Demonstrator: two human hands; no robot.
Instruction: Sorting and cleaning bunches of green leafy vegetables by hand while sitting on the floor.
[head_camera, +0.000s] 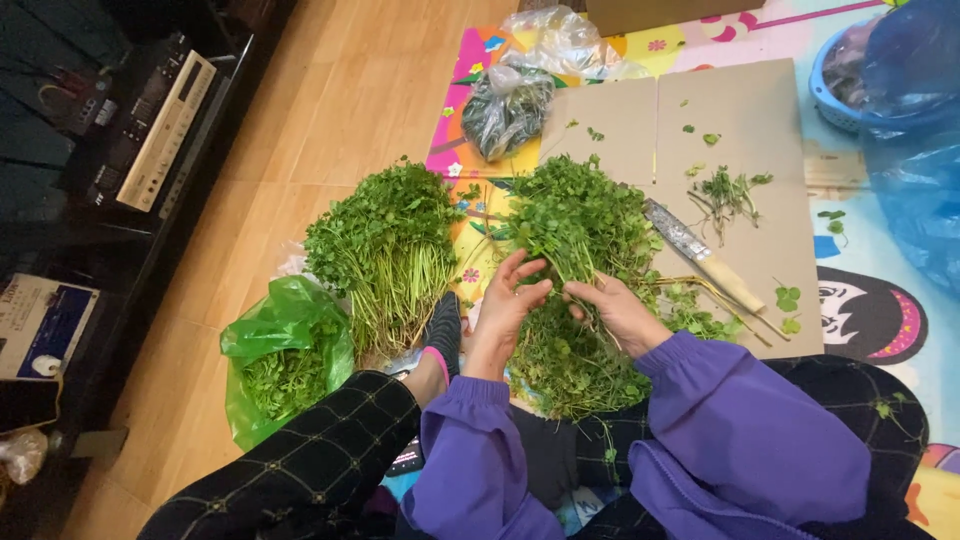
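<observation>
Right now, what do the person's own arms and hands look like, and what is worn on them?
Both arms wear loose purple sleeves, gathered at the wrists. The left hand and right hand are bare: no gloves, rings or watch are visible. The sleeves are plain, without markings.

The floor (330, 90) is wood plank — smooth, with a low satin sheen. The play mat (870, 290) appears to be printed foam or vinyl, slightly glossy. The cardboard sheets (740, 110) are matt brown paperboard. The knife (700, 252) has a dull, spotted metal blade and a pale wooden handle. The green bag (285, 325), the blue bag (915, 120) and the clear bag (505, 105) are thin glossy plastic film — creased and reflective. The sleeves (740, 430) are smooth purple cloth; the trousers (300, 460) are matt dark checked fabric. The herbs (385, 235) are leafy, matt green.
</observation>
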